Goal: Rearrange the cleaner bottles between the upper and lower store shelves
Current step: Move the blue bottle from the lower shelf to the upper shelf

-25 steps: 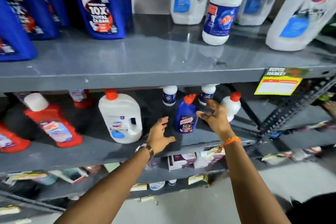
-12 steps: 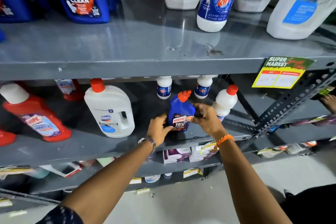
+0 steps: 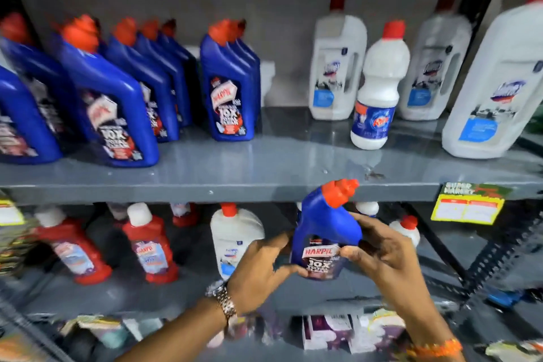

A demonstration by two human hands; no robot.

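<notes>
A small blue cleaner bottle (image 3: 324, 225) with a red cap is lifted off the lower shelf (image 3: 123, 297), its cap level with the upper shelf's (image 3: 264, 167) front edge. My left hand (image 3: 261, 270) grips its lower left side and my right hand (image 3: 382, 256) grips its right side. On the upper shelf stand several large blue bottles (image 3: 232, 88) at the left and several white bottles (image 3: 379, 91) at the right.
Red bottles (image 3: 150, 244) and a white jug (image 3: 235, 232) stand on the lower shelf, with small white bottles (image 3: 407, 229) behind my hands. A yellow price tag (image 3: 467, 209) hangs from the upper shelf edge. Boxes (image 3: 329, 332) lie below. A perforated metal brace (image 3: 493, 253) runs at right.
Both hands have closed on the small blue bottle and raised it off the lower shelf toward the upper shelf edge. The camera has tilted up, showing the upper shelf.
</notes>
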